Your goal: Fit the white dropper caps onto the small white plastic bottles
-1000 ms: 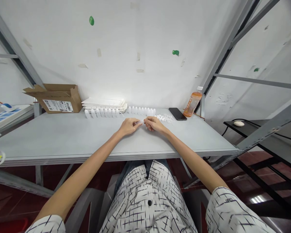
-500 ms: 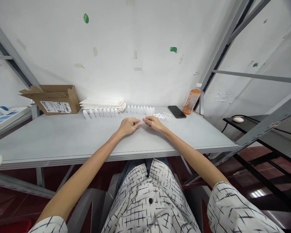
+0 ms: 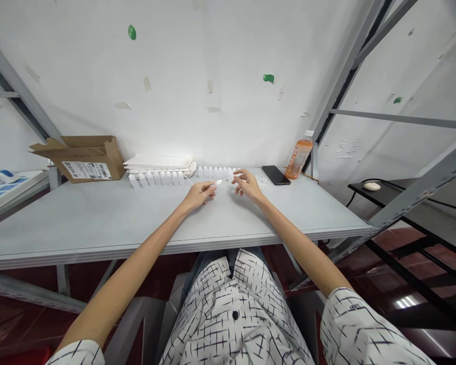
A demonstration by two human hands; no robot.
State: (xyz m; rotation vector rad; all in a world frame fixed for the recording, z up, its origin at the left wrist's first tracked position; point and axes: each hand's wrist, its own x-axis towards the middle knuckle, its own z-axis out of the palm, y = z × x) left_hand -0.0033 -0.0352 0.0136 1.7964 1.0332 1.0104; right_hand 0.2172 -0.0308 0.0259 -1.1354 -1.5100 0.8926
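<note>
My left hand is closed around a small white dropper bottle, whose narrow end points up to the right. Just right of it, my right hand hovers with its fingers apart and loosely curled; I make out nothing held in them. Behind the right hand lies a scatter of small white plastic pieces, partly covered by it. One row of white bottles stands at the left, in front of stacked white sheets. Another row of white bottles stands near the wall, its right end close behind my right fingers.
An opened cardboard box sits at the back left beside the stack of white sheets. A black phone and a bottle of orange drink are at the back right. Metal uprights flank the grey table.
My hands have drawn apart from where they nearly met. The right fingers have loosened and lifted toward the pile of pieces, and the bottle in my left hand now shows plainly.
</note>
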